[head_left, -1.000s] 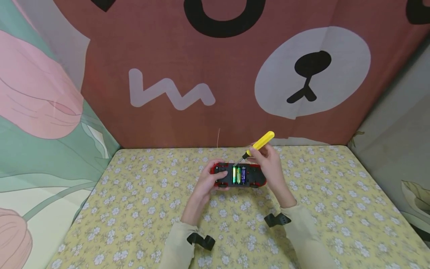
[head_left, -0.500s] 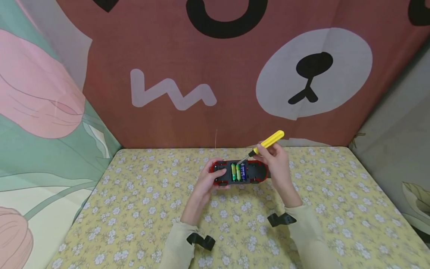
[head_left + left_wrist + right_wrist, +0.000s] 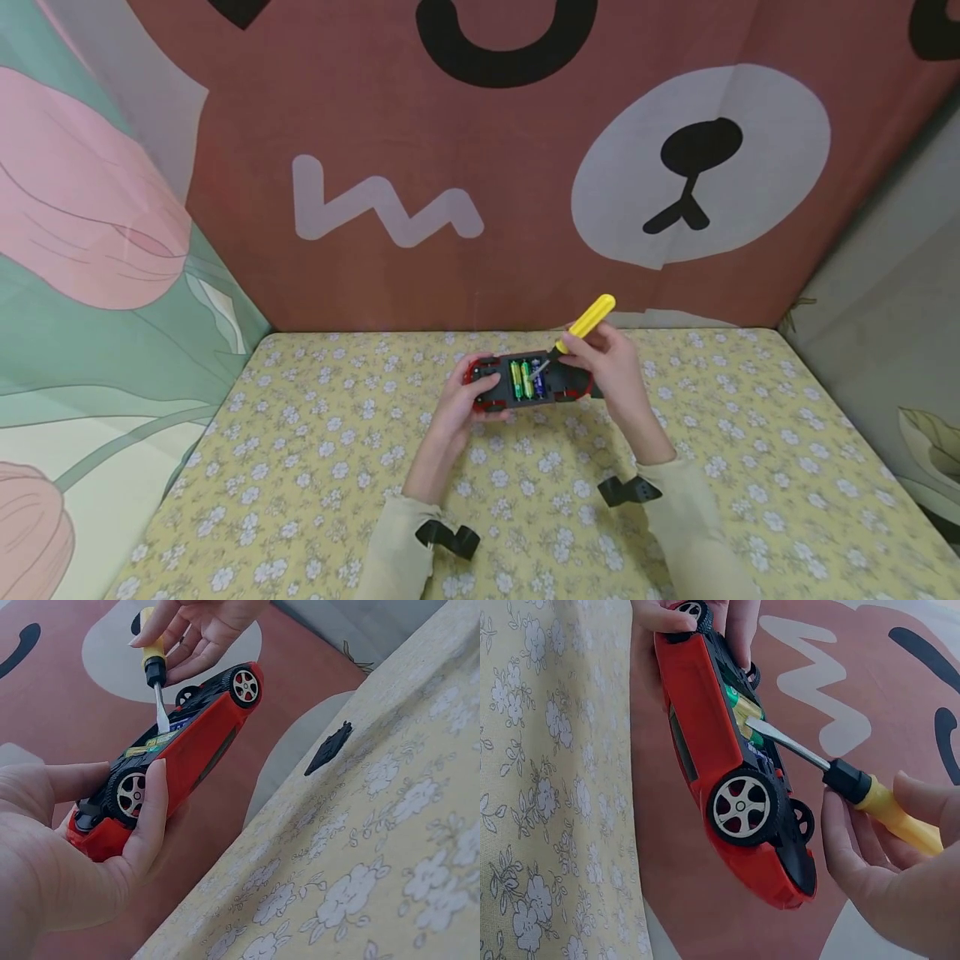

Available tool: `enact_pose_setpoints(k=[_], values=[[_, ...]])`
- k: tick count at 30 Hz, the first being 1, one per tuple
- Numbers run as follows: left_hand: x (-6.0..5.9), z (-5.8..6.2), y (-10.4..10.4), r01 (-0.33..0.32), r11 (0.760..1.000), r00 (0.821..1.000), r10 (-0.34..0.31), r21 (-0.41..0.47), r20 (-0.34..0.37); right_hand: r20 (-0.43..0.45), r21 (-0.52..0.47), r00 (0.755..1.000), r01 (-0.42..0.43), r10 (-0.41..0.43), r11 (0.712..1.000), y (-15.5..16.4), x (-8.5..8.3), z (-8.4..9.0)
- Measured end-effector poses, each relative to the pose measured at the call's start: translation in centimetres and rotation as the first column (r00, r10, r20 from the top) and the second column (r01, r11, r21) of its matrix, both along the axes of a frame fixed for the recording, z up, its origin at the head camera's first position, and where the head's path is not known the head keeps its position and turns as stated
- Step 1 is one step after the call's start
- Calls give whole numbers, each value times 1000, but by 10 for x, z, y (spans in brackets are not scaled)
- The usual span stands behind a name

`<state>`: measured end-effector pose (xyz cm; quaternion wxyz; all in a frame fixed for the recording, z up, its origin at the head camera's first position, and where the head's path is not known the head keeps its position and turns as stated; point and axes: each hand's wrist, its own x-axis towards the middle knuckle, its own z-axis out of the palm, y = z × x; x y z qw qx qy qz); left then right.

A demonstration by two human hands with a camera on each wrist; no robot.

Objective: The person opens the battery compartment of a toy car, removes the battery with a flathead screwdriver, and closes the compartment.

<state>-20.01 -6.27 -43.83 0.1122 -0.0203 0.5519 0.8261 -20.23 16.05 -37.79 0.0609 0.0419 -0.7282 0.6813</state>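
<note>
A red toy car [image 3: 202,761] is held upside down above the table, its black underside showing. My left hand [image 3: 454,402] grips one end of it, thumb on the underside and fingers beneath. In the open battery compartment lie two green-yellow batteries [image 3: 522,379] and a blue battery [image 3: 538,387]. My right hand [image 3: 617,367] holds a screwdriver [image 3: 592,318] by its yellow handle, between thumb and fingers. The screwdriver's flat metal tip [image 3: 759,727] points down into the compartment, right at a green-yellow battery.
A small flat black plastic piece [image 3: 328,748] lies on the table beyond the car. The table has a yellow flowered cloth [image 3: 360,467]. Behind its far edge hangs a brown curtain [image 3: 375,283] with a cartoon bear print.
The screwdriver tip has moved from the compartment's far edge down onto the batteries. My right hand shifted right, then slightly back left. The car has tilted a little, its right end rising.
</note>
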Motion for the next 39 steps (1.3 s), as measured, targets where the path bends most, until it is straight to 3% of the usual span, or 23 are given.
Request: enact_pose_setpoints(k=[8, 15, 22, 26, 29, 35, 39], values=[[0, 1, -1, -27, 999, 1000, 27, 19, 8, -9, 72, 997, -70, 71, 995, -1, 0, 2], [0, 2, -1, -34, 999, 999, 34, 8, 16, -68, 236, 990, -102, 121, 966, 1, 5, 5], [0, 2, 0, -47, 999, 999, 47, -1, 25, -135, 284, 971, -154, 199, 946, 4, 8, 8], [1, 2, 0, -50, 999, 998, 50, -8, 27, -153, 298, 938, -256, 311, 920, 7, 10, 10], [1, 1, 1, -48, 999, 999, 48, -10, 18, -147, 293, 899, -360, 413, 886, 10, 11, 12], [0, -2, 1, -45, 999, 999, 45, 5, 4, -143, 413, 815, -466, 561, 783, 19, 11, 14], [0, -3, 1, -60, 998, 998, 59, 17, 17, -97, 455, 756, -545, 647, 705, 27, 10, 16]])
